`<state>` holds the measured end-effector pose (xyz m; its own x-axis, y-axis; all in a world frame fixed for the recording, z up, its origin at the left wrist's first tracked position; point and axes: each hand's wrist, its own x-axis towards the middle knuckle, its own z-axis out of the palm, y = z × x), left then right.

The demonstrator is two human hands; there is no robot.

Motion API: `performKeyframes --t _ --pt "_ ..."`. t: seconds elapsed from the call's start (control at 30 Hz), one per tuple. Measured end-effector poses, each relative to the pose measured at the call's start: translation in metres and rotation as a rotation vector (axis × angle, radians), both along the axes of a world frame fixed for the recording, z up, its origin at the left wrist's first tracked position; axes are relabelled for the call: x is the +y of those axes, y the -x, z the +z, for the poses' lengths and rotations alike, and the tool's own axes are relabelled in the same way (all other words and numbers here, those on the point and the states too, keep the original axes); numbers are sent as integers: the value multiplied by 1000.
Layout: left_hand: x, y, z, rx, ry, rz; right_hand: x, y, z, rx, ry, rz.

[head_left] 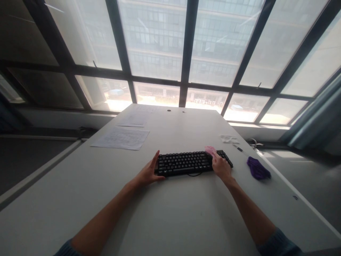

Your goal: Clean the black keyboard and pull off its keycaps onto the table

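Note:
A black computer keyboard lies across the white table, with a short piece of dark cable showing at its front edge. My left hand grips the keyboard's left end, its thumb along the front edge and a finger reaching up at the back corner. Closed around the handle of a pink brush is my right hand, over the right part of the keyboard. The brush has a round head with a spiral pattern, its dark bristles turned down at the keys. My right hand hides part of the keys and the brush's handle.
Printed papers lie at the back left. Towards the right are a white folded tissue, a dark pen-like item and a crumpled purple cloth. Large windows rise behind the table.

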<state>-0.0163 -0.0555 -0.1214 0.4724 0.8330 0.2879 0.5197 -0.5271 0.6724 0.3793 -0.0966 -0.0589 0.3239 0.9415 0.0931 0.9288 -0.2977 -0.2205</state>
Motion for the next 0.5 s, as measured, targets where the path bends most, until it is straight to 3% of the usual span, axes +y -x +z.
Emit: performKeyframes --t 0.13,0.37,0.5 --pt "0 1 -1 2 -9 1 1 -2 -1 2 -1 13" --pt "-1 -1 3 13 -21 -14 -3 -54 3 -22 33 -184" --pt "-2 -1 5 26 1 4 -5 -53 7 -11 48 -212"
